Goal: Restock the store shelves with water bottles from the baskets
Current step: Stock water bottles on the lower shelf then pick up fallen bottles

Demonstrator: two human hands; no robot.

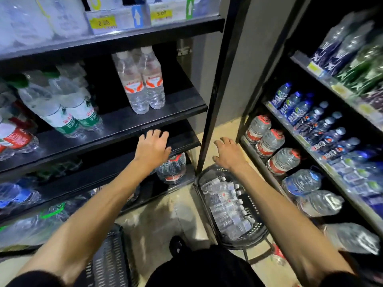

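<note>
Left hand (152, 148) and right hand (228, 154) reach forward, fingers loosely spread, holding nothing. Clear ribbed plastic bottles (226, 206) lie packed in the black lattice basket (256, 230) on the glossy floor (157, 220), beside the matte black shelf (124, 125).

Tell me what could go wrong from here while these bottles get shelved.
The two orange-label bottles stand near the front edge of the shelf; new ones pushed in beside them may topple them. The loaded basket sits on the floor by the person's foot, a likely trip.
</note>
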